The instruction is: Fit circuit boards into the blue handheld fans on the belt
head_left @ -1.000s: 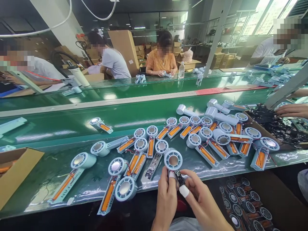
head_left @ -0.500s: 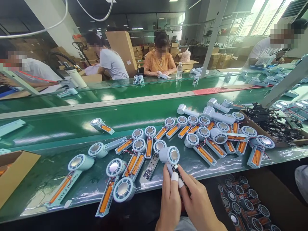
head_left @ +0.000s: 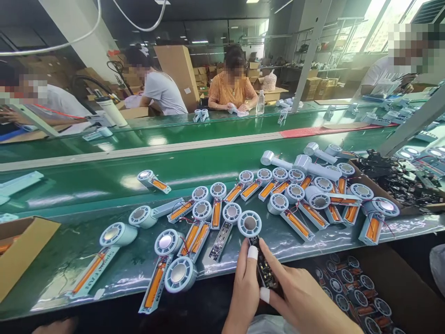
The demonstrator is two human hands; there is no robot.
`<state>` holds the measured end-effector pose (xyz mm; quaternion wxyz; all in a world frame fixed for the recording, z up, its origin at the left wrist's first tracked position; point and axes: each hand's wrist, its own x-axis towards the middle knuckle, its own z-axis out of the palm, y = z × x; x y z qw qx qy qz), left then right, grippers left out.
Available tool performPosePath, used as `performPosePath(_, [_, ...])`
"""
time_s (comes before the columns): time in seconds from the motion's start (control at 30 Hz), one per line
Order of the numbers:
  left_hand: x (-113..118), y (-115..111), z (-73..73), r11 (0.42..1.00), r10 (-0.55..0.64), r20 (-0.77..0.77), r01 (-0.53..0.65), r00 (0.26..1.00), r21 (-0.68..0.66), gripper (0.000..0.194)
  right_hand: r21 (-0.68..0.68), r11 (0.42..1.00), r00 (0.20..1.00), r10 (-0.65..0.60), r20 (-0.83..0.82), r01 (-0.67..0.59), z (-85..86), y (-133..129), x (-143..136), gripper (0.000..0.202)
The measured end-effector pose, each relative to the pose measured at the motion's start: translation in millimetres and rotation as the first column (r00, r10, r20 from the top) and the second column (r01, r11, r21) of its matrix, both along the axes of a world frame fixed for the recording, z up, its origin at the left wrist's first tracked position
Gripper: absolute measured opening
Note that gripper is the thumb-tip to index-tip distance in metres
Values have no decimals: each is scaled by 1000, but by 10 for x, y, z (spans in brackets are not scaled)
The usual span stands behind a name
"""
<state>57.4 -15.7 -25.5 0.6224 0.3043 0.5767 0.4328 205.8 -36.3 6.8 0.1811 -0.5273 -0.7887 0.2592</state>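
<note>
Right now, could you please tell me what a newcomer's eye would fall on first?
Probably the pale-blue fan held between the left hand and right hand at bottom centre, its black circuit board showing. Next, the fans with orange inserts spread across the green bench, and the black parts heaped at the right.

Factory workshop, many fan units (head_left: 279, 202), green bench (head_left: 132, 271), stacked cartons (head_left: 312, 88)

Fans (head_left: 278, 203) btwn L/R boxes (head_left: 31, 253)
</note>
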Motion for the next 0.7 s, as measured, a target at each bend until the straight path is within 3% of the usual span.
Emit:
performPosePath(0.07, [33, 14, -29, 998, 43, 68, -40, 997, -50, 54, -185, 983, 981, -36, -192, 0, 7, 34, 54, 86])
performPosePath(0.13, [57, 28, -41, 995, 72, 107, -65, 992, -74, 54, -358, 932, 896, -111, -431, -56, -27, 47, 55, 84])
performPosePath(0.23, [83, 45, -1, 995, 38, 141, -25, 989, -98, 58, -485, 859, 617, -294, -730, -164, -140, 15, -40, 80])
performPosePath(0.33, [105, 50, 61, 990, -15, 174, 38, 985, -132, 67, -548, 819, 394, -453, -800, -172, -266, -39, -177, 85])
performPosePath(0.43, [118, 62, 74, 988, -35, 122, 53, 992, -146, 70, -582, 806, 362, -514, -778, -107, -339, -62, -261, 89])
performPosePath(0.57, [87, 148, 50, 989, -105, -75, 97, 992, -109, 63, -592, 806, 380, -546, -747, -6, -339, -23, -266, 88])
performPosePath(0.7, [-42, 251, 156, 988, -154, -174, 152, 973, -23, 50, -561, 827, 468, -510, -722, 37, -305, 67, -188, 83])
